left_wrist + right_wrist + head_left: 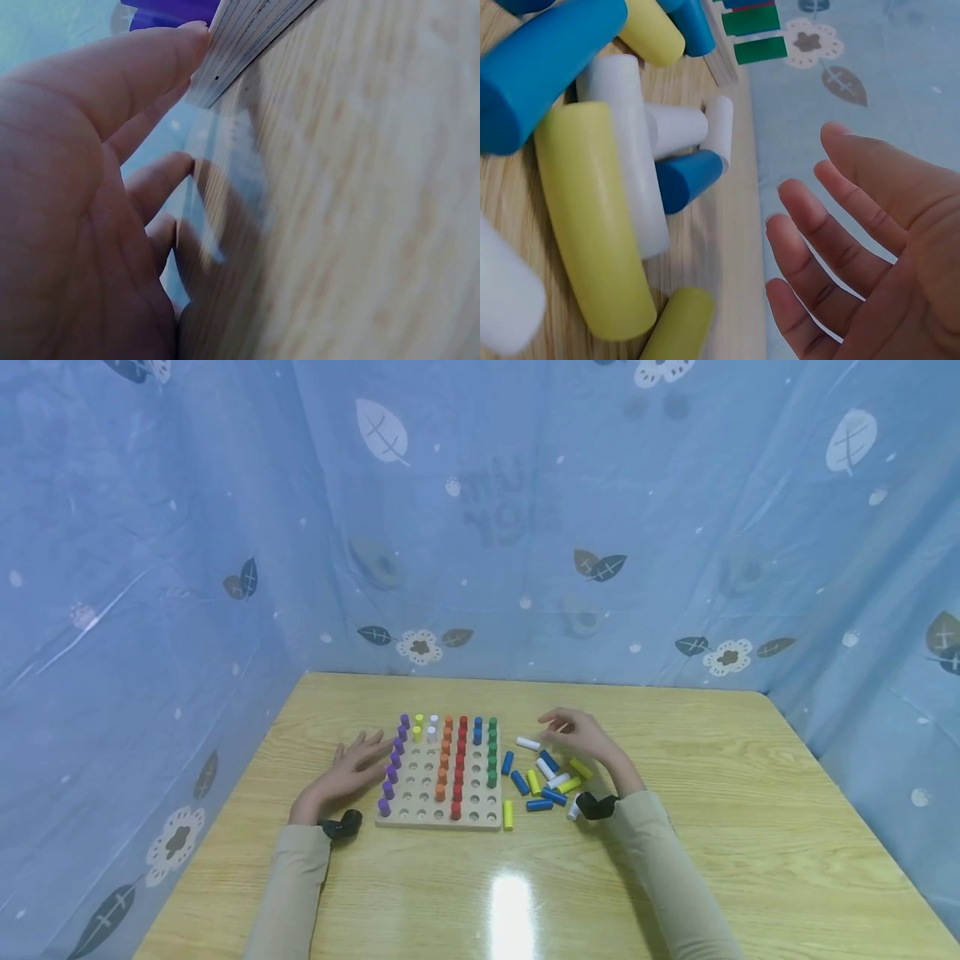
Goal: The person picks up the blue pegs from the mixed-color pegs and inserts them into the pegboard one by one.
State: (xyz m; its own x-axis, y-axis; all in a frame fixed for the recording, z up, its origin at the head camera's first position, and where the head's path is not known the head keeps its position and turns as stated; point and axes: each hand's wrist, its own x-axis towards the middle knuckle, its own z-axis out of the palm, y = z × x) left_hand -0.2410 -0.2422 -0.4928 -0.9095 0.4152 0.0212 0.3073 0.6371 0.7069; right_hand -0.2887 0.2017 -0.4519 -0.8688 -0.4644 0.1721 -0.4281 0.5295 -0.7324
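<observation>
A wooden pegboard (pixel 438 826) lies on the table, with coloured pegs standing in its holes. The left column is purple; orange, red and green columns are mostly filled, while yellow, white and blue have two pegs each at the far end. My left hand (pixel 348 775) rests by the board's left side, fingers extended, the thumb tip at its edge (pixel 240 45). Over the loose pegs to the right of the board, my right hand (pixel 581 735) hovers with fingers loosely bent and nothing between them. A white peg (pixel 528 743) lies just left of its fingertips.
Several blue, white and yellow pegs lie jumbled beside the board, among them a big-looking yellow peg (pixel 596 221) in the right wrist view. One yellow peg (pixel 507 816) sits near the board's front right corner. A blue patterned curtain (pixel 480 568) hangs behind the table (pixel 420 893).
</observation>
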